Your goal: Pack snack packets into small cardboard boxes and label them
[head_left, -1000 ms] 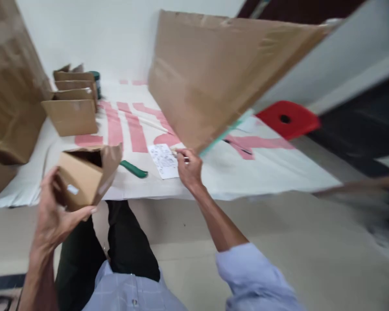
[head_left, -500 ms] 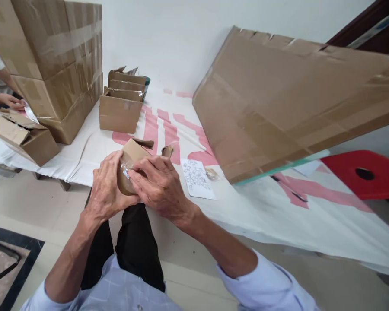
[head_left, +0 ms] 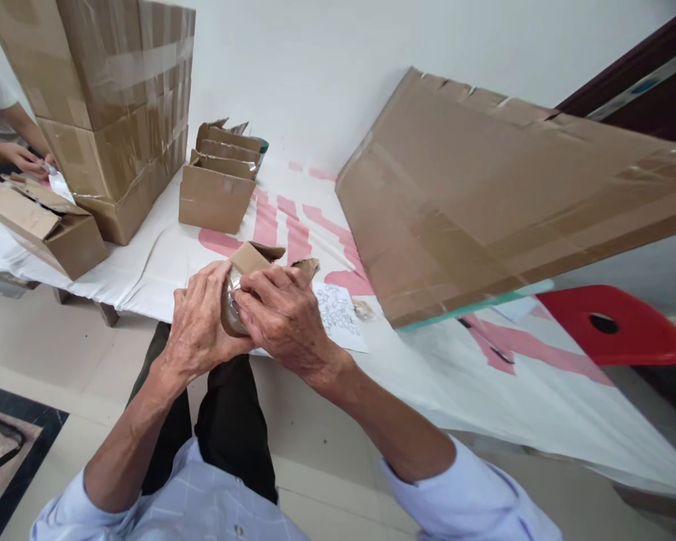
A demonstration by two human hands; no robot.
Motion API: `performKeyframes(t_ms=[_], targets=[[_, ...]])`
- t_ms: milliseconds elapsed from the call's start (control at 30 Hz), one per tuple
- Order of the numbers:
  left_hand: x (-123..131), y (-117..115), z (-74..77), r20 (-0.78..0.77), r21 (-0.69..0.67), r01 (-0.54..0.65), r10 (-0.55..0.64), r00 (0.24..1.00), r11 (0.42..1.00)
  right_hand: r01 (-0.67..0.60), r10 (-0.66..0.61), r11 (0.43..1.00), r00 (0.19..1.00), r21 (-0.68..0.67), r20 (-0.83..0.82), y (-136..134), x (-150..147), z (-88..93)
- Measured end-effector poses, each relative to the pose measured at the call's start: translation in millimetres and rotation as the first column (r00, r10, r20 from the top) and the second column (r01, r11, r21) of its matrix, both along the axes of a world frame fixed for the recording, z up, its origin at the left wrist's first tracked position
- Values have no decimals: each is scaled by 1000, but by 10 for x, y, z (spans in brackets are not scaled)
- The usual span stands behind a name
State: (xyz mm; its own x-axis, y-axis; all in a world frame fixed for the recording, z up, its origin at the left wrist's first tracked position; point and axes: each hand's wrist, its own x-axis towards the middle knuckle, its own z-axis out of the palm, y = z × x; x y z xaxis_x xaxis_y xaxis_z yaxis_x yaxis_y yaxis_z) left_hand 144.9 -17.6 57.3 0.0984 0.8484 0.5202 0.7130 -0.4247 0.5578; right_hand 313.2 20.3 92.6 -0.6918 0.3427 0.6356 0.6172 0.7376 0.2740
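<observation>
1. Far left of the grip, beyond the table's near edge, a co-worker's hand [head_left: 25, 159] was near a flapped carton [head_left: 76, 244].
2. Nearer to the grip, still on its left and farther back, rose a stack of taped cartons [head_left: 118, 98].
3. Behind the grip and slightly left stood a row of open-topped boxes [head_left: 214, 199].
4. The left hand [head_left: 203, 323] was wrapped round the small box [head_left: 248, 258], fingers along its left side and thumb below.
5. The small box lay between both palms, its flaps sticking out beyond the fingers; shiny clear film [head_left: 232, 285] showed on its near face.
6. The right hand [head_left: 285, 315] bent over that face, fingertips at the film; whether they pinched it could not be told.
7. Just right of the grip lay a marked paper sheet [head_left: 341, 319].
8. Farther right leaned a large carton [head_left: 484, 203], then a red seat [head_left: 647, 330].
</observation>
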Motion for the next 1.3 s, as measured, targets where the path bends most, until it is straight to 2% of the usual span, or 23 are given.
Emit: performKeyframes(t_ms=[333, 700, 900, 1033, 1300], targets=[[49, 17, 32, -14, 0, 6, -6, 1000, 1000, -80, 81, 996, 995, 30, -59, 75, 46, -50], [78, 6, 45, -40, 30, -10, 11, 999, 1000, -34, 34, 999, 999, 13, -29, 102, 51, -87], [84, 11, 40, -52, 15, -2, 3, 999, 1000, 3, -5, 997, 1000, -83, -26, 94, 58, -90], [89, 12, 47, -48, 18, 2, -1, 999, 1000, 27, -29, 995, 999, -99, -28, 67, 61, -93], [118, 8, 129, -62, -48, 24, -27, 998, 999, -52, 37, 993, 989, -101, -146, 46, 154, -38]])
